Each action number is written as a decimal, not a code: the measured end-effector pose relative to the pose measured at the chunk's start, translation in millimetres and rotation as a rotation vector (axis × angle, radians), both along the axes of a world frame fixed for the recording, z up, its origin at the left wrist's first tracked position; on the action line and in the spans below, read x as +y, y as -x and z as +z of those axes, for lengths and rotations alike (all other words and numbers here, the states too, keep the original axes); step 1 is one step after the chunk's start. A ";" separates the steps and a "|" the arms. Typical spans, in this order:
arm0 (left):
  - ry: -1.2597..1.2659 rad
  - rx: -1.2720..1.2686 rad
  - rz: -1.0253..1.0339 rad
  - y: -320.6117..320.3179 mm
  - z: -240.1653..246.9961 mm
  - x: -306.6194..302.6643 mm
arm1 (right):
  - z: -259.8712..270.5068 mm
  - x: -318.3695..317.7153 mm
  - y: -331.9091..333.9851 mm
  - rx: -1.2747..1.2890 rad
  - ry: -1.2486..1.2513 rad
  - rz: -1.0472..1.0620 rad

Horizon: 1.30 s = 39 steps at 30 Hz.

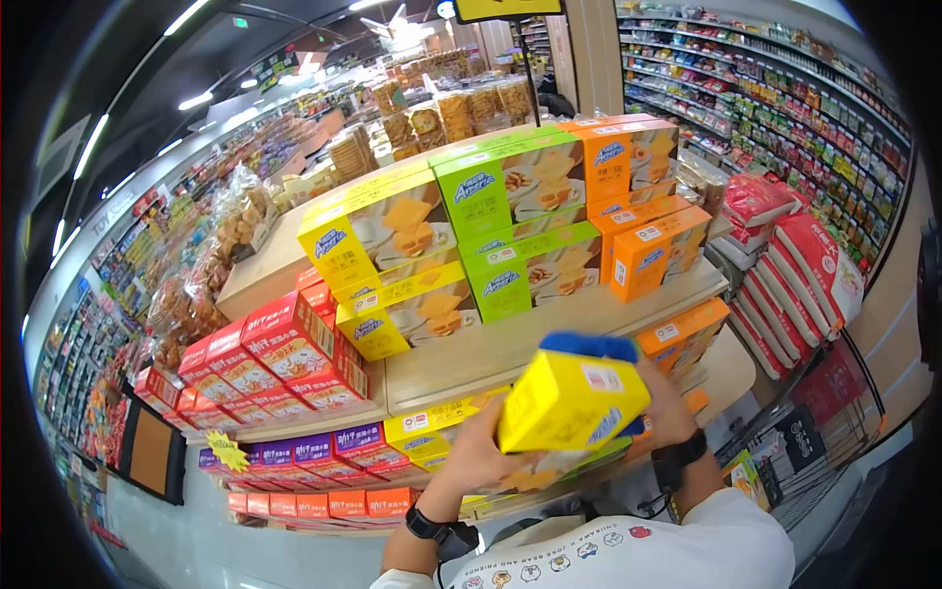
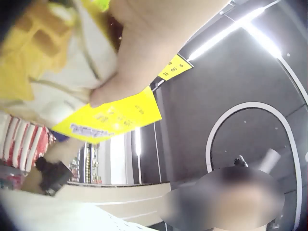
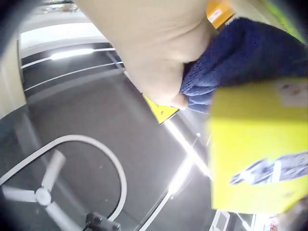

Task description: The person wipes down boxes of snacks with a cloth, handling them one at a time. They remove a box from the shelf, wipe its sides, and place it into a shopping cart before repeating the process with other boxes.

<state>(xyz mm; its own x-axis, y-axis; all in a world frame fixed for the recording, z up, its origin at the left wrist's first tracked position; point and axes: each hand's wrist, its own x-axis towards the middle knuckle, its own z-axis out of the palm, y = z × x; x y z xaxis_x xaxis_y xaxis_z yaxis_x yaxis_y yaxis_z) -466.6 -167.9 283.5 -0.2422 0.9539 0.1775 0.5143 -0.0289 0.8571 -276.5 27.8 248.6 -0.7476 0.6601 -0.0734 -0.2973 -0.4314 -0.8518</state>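
A yellow box [image 1: 574, 402] is held up before the shelf, one end face tilted toward the head view. My left hand [image 1: 483, 450] grips its left side, with the thumb along the yellow face [image 2: 120, 113] in the left wrist view. On the right, my right hand [image 1: 667, 407] holds a dark blue cloth [image 1: 589, 346] against the box's far and right sides. The right wrist view shows the cloth [image 3: 240, 60] bunched between the right hand [image 3: 159, 53] and the box [image 3: 260, 144]; most of the right fingers are hidden.
Stacked yellow [image 1: 392, 231], green [image 1: 510, 182] and orange boxes [image 1: 628, 162] stand on the upper shelf. Red boxes [image 1: 285, 339] are at the left, purple ones [image 1: 314, 450] lower down. Red-and-white sacks [image 1: 810, 275] and a wire cart [image 1: 834, 442] are at the right.
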 end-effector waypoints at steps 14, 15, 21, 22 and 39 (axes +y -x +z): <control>0.096 0.239 -0.209 -56.7 -43.5 51.8 | 16.5 -65.0 -71.7 -0.301 -1.109 -0.375; 0.056 0.235 -0.215 -67.0 -34.6 51.3 | 3.3 -66.8 -81.1 -0.288 -1.080 -0.469; -0.153 0.166 -0.276 -113.3 -24.2 48.4 | -43.8 -99.1 -185.7 -0.405 -0.648 -0.723; -0.214 0.143 -0.284 -124.3 -21.1 46.6 | -64.3 -99.9 -199.1 -0.195 -0.433 -0.740; -0.111 -1.084 -0.444 -404.4 -68.2 -15.7 | -84.4 -272.6 -461.7 -0.209 -0.365 -0.542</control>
<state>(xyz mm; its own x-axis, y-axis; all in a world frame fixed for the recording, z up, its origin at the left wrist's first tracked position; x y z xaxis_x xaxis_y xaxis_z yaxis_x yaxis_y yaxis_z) -62.2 -183.5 215.3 0.0326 0.9849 0.1703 -0.5558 -0.1237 0.8221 185.2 -244.8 164.2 -0.2992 0.9468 0.1183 -0.2039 0.0576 -0.9773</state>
